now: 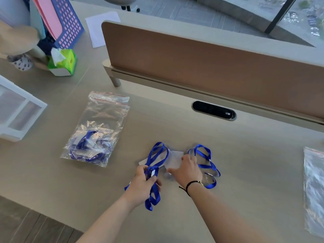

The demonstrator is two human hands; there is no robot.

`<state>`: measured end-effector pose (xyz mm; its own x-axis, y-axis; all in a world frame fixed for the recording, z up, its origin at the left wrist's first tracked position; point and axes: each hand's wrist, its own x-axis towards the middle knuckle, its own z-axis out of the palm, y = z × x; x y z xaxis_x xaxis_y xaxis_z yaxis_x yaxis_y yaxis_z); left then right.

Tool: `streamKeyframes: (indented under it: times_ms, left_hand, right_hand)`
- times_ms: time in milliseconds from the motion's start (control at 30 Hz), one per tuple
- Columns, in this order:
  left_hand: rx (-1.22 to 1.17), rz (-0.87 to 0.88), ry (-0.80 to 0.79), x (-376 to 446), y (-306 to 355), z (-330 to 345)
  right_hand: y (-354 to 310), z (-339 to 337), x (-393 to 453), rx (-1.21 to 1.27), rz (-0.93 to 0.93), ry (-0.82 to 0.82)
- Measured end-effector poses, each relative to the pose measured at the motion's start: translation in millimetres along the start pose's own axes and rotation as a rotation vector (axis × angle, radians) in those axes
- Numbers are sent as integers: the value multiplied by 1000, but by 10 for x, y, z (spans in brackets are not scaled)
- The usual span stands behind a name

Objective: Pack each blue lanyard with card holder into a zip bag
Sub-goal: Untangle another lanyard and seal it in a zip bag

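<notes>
My left hand (142, 184) is closed around a bunched blue lanyard (156, 156), whose loops stick out above and below the fist. My right hand (188, 170) lies flat on a clear card holder (175, 159) in the middle of the desk, fingers spread, touching it. A second blue lanyard (206, 163) lies looped just right of that hand. To the left lies a zip bag (103, 118) with a blue lanyard and card holder inside, its red-lined top toward the divider. More empty zip bags (314, 186) lie at the right edge.
A brown desk divider (201, 58) runs across the back, with a black cable slot (213, 110) in front of it. A white drawer unit (15, 109) stands at left. A green tissue box (64, 61) and a blue file basket (68, 23) sit at the far left.
</notes>
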<state>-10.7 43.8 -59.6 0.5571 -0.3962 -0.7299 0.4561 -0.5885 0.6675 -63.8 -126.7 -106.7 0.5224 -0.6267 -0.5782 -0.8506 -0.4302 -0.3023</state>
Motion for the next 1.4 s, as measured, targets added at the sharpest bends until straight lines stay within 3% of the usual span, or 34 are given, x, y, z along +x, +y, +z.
streamKeyframes:
  times_ms: [167, 333, 500, 667, 800, 900, 1100, 1267, 1400]
  left_hand:
    - [-313, -98, 39, 112, 89, 1]
    - [-315, -189, 102, 190, 117, -41]
    - [-326, -255, 107, 257, 68, -80]
    - [-351, -238, 5, 210, 176, 13]
    - [-448, -210, -143, 98, 311, 179]
    - [-478, -138, -317, -54, 450, 300]
    - [-730, -132, -542, -329, 624, 359]
    - [-846, -113, -565, -445, 701, 455]
    - [-677, -34, -554, -529, 776, 607]
  right_hand:
    - [-82, 144, 81, -77, 57, 27]
    - [-88, 84, 80, 30, 105, -17]
    - [145, -106, -69, 369, 57, -51]
    - [426, -480, -391, 822, 133, 12]
    - [418, -688, -767, 1146, 69, -189]
    - [340, -724, -1012, 1141, -3, -285]
    - [400, -766, -1241, 1102, 22, -116]
    - [448, -852, -1397, 1077, 49, 20]
    - [500, -901, -1503, 1063, 59, 99]
